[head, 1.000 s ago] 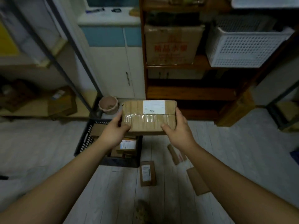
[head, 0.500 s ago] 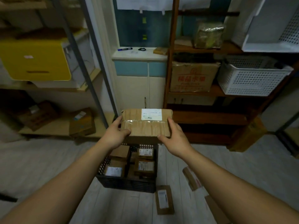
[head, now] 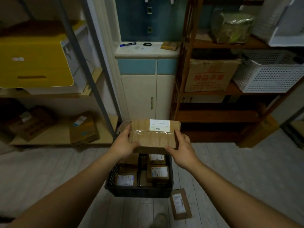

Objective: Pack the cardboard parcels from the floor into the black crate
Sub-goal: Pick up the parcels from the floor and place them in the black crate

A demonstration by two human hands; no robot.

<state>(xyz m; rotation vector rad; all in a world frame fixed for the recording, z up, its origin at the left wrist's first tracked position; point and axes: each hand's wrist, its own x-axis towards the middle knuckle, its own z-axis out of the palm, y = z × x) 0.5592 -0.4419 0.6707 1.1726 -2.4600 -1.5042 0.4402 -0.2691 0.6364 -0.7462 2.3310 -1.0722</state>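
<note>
Cardboard parcel (head: 154,135), broad, taped and white-labelled, hung in the air over the far end of the black crate (head: 138,192), gripped at both ends. The left hand (head: 123,145) was curled round its left end and the right hand (head: 182,151) round its right.

The step in hand looked like carrying this one to the crate. Several smaller parcels (head: 158,172) already lay inside, so the next move probably called for lowering it flat on top of them, not into a gap. One small parcel (head: 180,204) lay on the floor (head: 49,170) just beside the crate's near right corner, not yet packed.

The held box hid the crate's far end and the fingers beneath it. A round brownish thing (head: 124,125) peeked out behind the left fingers, too dim to name. Labels were unreadable, and a blurred shape was cut off at the bottom edge.
</note>
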